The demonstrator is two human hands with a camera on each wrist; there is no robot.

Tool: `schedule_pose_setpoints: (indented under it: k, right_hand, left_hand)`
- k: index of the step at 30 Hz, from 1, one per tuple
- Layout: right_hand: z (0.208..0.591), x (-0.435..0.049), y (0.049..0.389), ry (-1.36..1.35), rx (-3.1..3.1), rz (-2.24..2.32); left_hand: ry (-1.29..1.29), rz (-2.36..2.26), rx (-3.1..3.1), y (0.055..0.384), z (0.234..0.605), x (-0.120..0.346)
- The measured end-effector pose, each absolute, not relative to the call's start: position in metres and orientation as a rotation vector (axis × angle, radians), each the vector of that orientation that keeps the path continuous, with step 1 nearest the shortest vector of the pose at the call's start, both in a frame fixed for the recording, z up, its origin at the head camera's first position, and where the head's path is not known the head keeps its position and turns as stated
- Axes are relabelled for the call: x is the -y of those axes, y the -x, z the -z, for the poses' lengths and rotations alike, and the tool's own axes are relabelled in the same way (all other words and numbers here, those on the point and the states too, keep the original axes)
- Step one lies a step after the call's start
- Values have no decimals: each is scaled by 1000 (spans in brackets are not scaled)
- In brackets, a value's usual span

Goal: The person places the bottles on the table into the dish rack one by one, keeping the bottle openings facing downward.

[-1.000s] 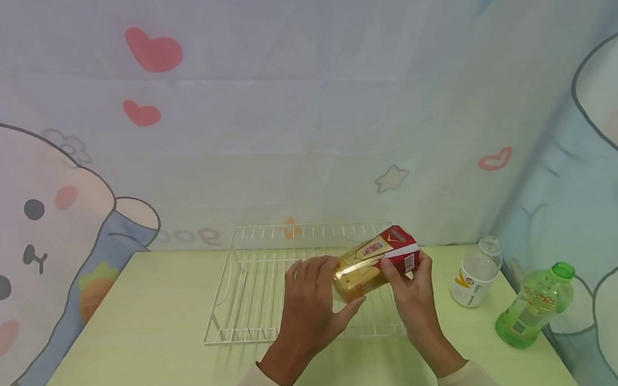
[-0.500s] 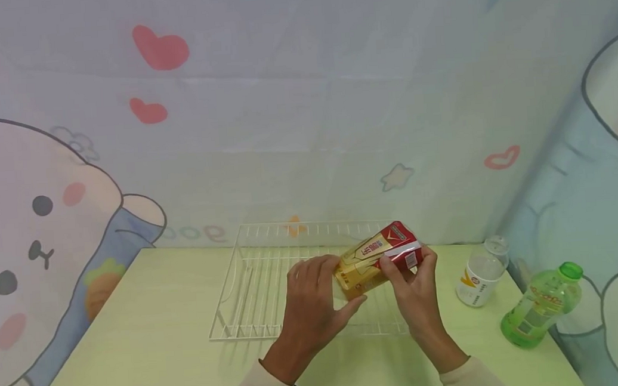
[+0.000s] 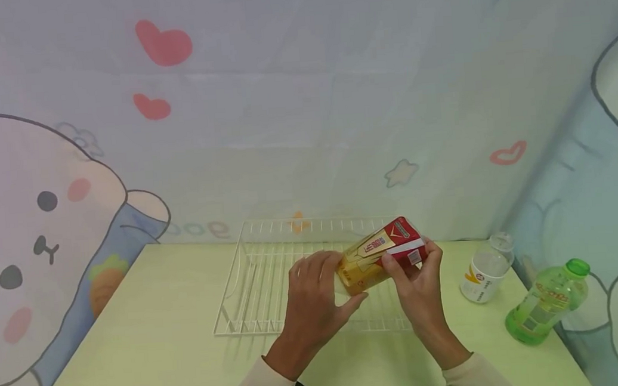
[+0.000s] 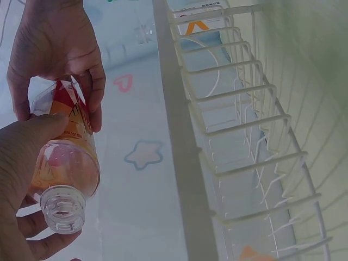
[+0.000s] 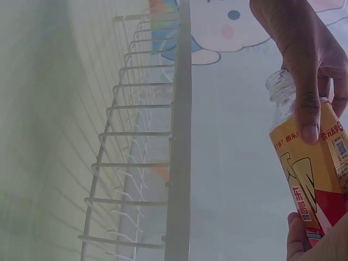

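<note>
Both hands hold a clear plastic bottle with a gold and red label (image 3: 380, 255), tilted above the wire rack (image 3: 243, 334). My left hand (image 3: 312, 291) grips the neck end, its thumb below and its fingers over the far side. On the red base end, my right hand (image 3: 422, 290) has its thumb on the label and its fingers behind. The left wrist view shows the open mouth of the bottle (image 4: 64, 209), with no cap on it. Seen from the right wrist, the left thumb lies along the shoulder of the bottle (image 5: 310, 168).
Right of the rack stands a clear bottle with a white label (image 3: 481, 282). Near the right edge of the table (image 3: 151, 323) is a green-tinted bottle with a green cap (image 3: 543, 305). A curtain with cartoon prints (image 3: 304, 127) hangs behind.
The head view has shifted slightly, so the whole scene sits a little further right and higher. Both hands keep the same grip on the bottle, which stays above the rack.
</note>
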State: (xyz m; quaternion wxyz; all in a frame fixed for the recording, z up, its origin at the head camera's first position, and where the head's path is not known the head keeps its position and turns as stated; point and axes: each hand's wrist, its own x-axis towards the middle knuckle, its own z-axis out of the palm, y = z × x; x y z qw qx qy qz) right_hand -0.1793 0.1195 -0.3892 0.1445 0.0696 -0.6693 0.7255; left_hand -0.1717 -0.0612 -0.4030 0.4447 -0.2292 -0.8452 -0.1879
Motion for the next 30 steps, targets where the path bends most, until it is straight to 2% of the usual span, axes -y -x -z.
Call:
schedule_pose_setpoints:
  k: [30]
  right_hand:
    - [393, -115, 185, -166, 1869, -2089]
  left_hand:
    - [548, 350, 2207, 170, 407, 97]
